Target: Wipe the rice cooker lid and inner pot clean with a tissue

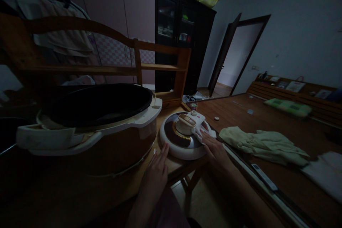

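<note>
A round pressure cooker lid (175, 155) with a white rim, a dark and silvery top and a raised handle lies on the wooden table. My left hand (156, 171) rests at its near left edge, fingers stretched out and fingertips at the rim. With my right hand (213, 146) I press a crumpled white cloth (198, 133) onto the lid's right side, beside the handle. Left of the lid stands the large cooker body (144, 123), white-rimmed and uncovered, with a black inner pot (101, 103) in it.
A wooden shelf frame (162, 47) rises behind the table. To the right is a wide brown wooden surface (240, 114) bearing a pale green garment (262, 144), a white remote control (264, 177) and a green-white folded item (288, 107). A dark cabinet (199, 42) stands behind.
</note>
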Demonstrator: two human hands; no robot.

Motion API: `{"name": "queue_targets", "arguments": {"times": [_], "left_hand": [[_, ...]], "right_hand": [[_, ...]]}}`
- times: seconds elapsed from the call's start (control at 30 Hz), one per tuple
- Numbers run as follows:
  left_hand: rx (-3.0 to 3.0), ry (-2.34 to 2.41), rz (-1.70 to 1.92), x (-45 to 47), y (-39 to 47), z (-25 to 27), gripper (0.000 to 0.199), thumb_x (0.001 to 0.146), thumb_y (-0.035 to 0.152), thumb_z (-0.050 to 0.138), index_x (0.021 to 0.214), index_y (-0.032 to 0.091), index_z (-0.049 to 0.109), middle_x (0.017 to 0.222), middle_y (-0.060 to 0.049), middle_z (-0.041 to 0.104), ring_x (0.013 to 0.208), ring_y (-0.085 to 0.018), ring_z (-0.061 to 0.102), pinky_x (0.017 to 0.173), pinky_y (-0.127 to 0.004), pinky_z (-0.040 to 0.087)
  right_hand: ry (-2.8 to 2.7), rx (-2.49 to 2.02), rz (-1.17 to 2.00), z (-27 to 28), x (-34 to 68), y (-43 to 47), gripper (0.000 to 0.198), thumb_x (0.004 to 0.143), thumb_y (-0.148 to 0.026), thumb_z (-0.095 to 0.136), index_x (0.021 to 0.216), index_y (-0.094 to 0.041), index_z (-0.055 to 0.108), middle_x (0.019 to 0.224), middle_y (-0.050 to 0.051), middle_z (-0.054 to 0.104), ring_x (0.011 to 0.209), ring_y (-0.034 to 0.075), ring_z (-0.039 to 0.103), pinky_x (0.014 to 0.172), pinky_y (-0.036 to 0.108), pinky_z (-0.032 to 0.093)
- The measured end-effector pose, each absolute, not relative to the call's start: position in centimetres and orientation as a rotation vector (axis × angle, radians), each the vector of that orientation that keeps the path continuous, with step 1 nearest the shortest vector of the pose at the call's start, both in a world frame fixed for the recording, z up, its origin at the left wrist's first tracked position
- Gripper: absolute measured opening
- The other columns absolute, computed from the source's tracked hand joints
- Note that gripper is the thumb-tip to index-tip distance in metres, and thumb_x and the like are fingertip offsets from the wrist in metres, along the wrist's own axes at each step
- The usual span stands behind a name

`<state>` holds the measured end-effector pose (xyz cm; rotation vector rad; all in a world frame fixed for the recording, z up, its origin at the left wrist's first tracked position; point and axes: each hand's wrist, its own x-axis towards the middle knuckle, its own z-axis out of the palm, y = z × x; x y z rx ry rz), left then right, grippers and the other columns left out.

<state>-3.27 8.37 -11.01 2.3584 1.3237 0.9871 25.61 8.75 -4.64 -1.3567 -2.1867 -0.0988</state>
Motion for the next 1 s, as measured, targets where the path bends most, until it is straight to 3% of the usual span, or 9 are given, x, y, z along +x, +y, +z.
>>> {"name": "queue_targets", "arguments": {"times": [0.37,0.53,0.83,1.0], "left_hand": [[2.346,1.31,1.002,-3.3,8.2,-10.8,0.077,0.087,0.002,0.034,0.158,0.028,0.017,0.161,-0.001,0.031,0.145,-0.017,0.034,0.122,-0.043,0.029],[2.343,1.313,0.992,-3.4,8.1,-10.6,0.077,0.087,0.002,0.033,0.158,0.026,0.017,0.161,-0.001,0.03,0.147,-0.017,0.03,0.122,-0.042,0.028],[2.329,1.317,1.005,-3.3,8.3,-10.7,0.074,0.088,0.003,0.034,0.157,0.027,0.019,0.16,0.0,0.031,0.146,-0.016,0.032,0.122,-0.04,0.027],[2.33,1.323,1.024,-3.3,8.3,-10.7,0.075,0.088,0.002,0.034,0.157,0.026,0.022,0.16,-0.001,0.033,0.147,-0.017,0.031,0.121,-0.04,0.029]], "right_hand": [[-2.289,-1.147,0.028,-4.9,24.8,5.8,0.05,0.101,-0.03,0.034,0.15,-0.024,0.041,0.157,0.005,0.036,0.146,0.026,0.032,0.119,0.051,0.032],[-2.346,-1.082,0.14,-4.5,26.2,4.5,0.048,0.101,-0.032,0.034,0.145,-0.024,0.049,0.156,0.005,0.04,0.145,0.027,0.035,0.118,0.05,0.033],[-1.951,-1.437,-0.053,-3.6,30.7,5.3,0.046,0.102,-0.032,0.033,0.147,-0.031,0.045,0.154,0.001,0.041,0.143,0.028,0.038,0.117,0.053,0.034],[-2.185,-1.383,-0.012,-2.7,28.7,6.8,0.049,0.102,-0.029,0.032,0.15,-0.03,0.04,0.158,0.001,0.035,0.147,0.026,0.03,0.12,0.054,0.029]]}}
